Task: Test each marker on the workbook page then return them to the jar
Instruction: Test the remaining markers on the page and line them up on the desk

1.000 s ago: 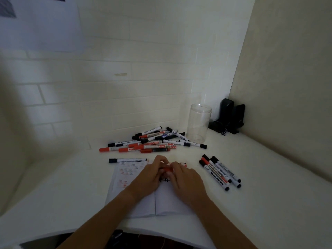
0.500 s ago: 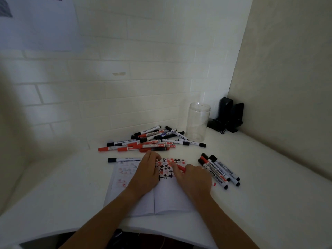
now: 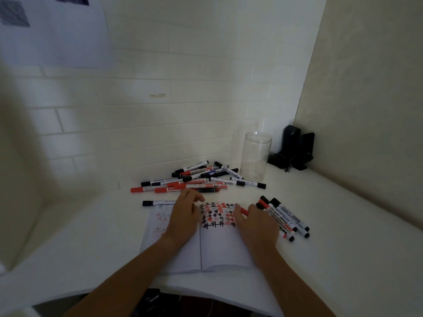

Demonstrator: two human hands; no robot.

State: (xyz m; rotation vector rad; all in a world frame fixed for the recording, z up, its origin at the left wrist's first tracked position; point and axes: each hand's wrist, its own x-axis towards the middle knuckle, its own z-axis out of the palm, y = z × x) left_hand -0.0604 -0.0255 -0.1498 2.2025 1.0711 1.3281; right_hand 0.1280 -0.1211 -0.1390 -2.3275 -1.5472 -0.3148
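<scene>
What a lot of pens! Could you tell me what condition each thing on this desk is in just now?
jar: upright, lidless, looks empty.
workbook: open flat, red and black test marks on right page.
red marker: gripped by right hand.
left hand: resting on the workbook.
marker pile: lying loose, capped.
marker row: lying side by side beside the workbook.
</scene>
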